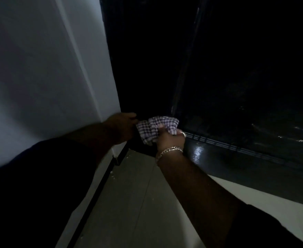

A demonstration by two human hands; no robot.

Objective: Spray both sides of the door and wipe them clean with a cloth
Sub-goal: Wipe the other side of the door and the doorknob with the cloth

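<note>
Both hands meet low at the door's edge: the right hand (170, 138), a bracelet (168, 152) at its wrist, has its fingers curled tight round a bunched checked cloth (155, 127), which bulges out above and to the left of that fist. The left hand (122, 125) sits just beside the cloth, touching it; whether it grips the cloth or something else I cannot tell in this gloom. Beyond them the dark door (236, 104) shines wet near its lower panel, so this side seems sprayed and the wiping under way, with the other side probably still to do
</note>
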